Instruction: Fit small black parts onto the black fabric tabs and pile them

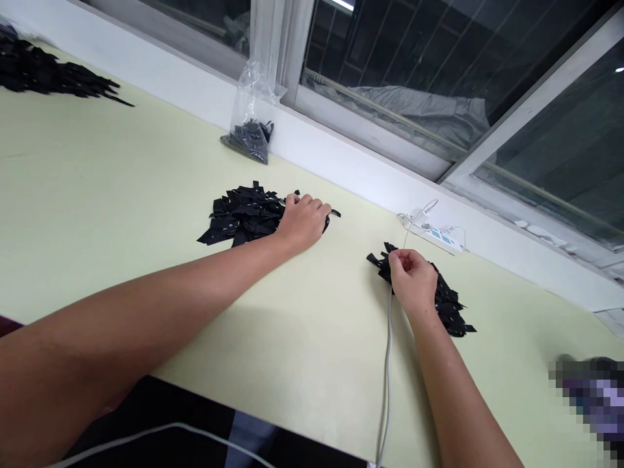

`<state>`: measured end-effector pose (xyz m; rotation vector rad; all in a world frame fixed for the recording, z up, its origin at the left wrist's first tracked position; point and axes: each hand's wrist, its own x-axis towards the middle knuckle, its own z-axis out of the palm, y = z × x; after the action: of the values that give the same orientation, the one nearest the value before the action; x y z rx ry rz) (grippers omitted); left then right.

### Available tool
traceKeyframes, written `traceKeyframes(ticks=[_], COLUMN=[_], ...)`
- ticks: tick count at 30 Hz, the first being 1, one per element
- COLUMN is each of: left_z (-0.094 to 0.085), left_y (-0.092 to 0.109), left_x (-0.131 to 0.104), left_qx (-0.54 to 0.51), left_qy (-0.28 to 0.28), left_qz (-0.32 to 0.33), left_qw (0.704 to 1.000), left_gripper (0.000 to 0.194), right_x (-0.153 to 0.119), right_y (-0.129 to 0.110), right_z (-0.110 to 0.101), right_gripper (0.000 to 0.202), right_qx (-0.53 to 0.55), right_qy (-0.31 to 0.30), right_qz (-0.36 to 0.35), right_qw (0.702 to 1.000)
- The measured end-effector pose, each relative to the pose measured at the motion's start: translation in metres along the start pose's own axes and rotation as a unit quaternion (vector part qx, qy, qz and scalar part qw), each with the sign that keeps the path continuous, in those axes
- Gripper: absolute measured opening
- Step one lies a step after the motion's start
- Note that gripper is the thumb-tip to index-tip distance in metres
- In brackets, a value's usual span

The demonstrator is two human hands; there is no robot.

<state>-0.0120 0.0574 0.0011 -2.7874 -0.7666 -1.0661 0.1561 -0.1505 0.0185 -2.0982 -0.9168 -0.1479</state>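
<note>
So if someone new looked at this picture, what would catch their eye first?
Probably the left hand at the right end of the central black pile on the pale table, and the right hand at another black pile further right. Next, perhaps the clear bag with black pieces inside, behind the central pile, beside the white wall.

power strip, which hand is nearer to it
Right. The right hand is in front of the power strip, apart from it; the left hand is farther away, off to its left.
</note>
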Motion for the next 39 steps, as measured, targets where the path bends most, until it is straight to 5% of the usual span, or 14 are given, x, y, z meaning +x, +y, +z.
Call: traceKeyframes(ticks=[5, 10, 15, 19, 32, 39], left_z=[-0.006, -0.010, -0.009, -0.009, -0.009, -0.005], left_y=[0.006, 0.015, 0.029, 0.039, 0.036, 0.031], left_x=[0.000, 0.000, -0.006, -0.010, -0.012, -0.011], left_qx=[-0.027, -0.029, -0.039, -0.039, -0.082, -0.078], left_qy=[0.082, 0.074, 0.036, 0.034, 0.040, -0.001], left_qz=[0.063, 0.134, 0.228, 0.284, 0.277, 0.248], left_qw=[0.994, 0.988, 0.972, 0.958, 0.957, 0.966], left_gripper=[0.027, 0.027, 0.023, 0.023, 0.029, 0.027], right_x=[-0.001, -0.005, -0.015, -0.019, -0.014, -0.011], right_y=[0.001, -0.003, -0.016, -0.019, -0.016, -0.015], right_z=[0.001, 0.006, 0.016, 0.023, 0.019, 0.014], right_gripper=[0.028, 0.045, 0.047, 0.040, 0.039, 0.041], right_qx=[0.012, 0.111, 0.316, 0.353, 0.423, 0.405], right_qy=[-0.005, -0.091, -0.256, -0.335, -0.321, -0.288], right_qz=[-0.010, -0.037, 0.004, 0.047, 0.138, 0.168], right_qw=[1.000, 0.989, 0.914, 0.872, 0.836, 0.851])
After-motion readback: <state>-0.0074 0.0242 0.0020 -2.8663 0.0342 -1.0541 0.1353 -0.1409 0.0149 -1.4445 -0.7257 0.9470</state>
